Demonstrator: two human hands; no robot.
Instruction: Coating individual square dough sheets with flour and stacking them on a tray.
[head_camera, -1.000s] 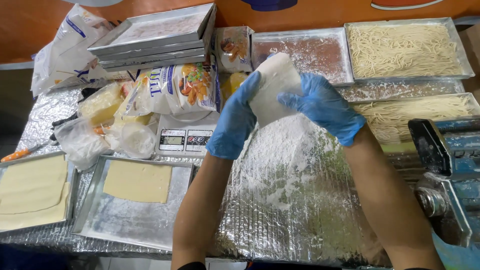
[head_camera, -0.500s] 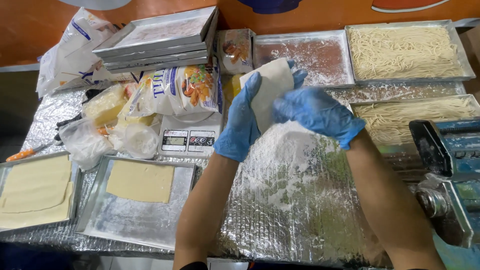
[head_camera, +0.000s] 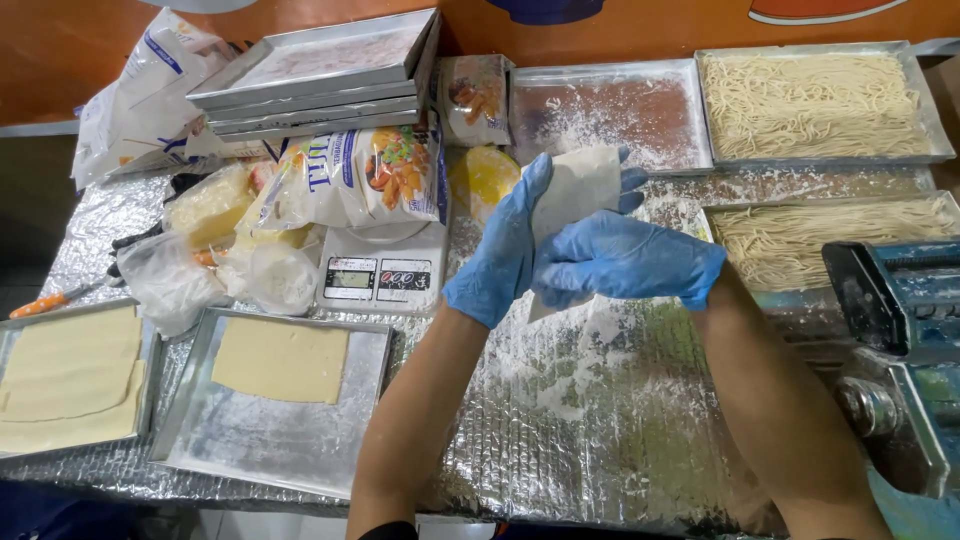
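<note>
Above the floured surface (head_camera: 600, 420), head view:
Dough sheet (head_camera: 580, 185): held upright in mid-air between both gloved hands, well above the foil.
Left hand (head_camera: 500, 250): fingers closed along the sheet's left edge.
Right hand (head_camera: 625, 262): fingers wrapped across its lower front.
Nearby: a scale (head_camera: 380, 275) just left, noodle trays (head_camera: 820, 100) beyond.
Risk: the thin sheet could probably tear or stick to itself if it is pinched unevenly.

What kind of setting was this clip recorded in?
Probably a small noodle-making workspace: trays of cut noodles, a pasta machine, and a floured foil-covered table, with gloved hands pressing a dough sheet.
</note>
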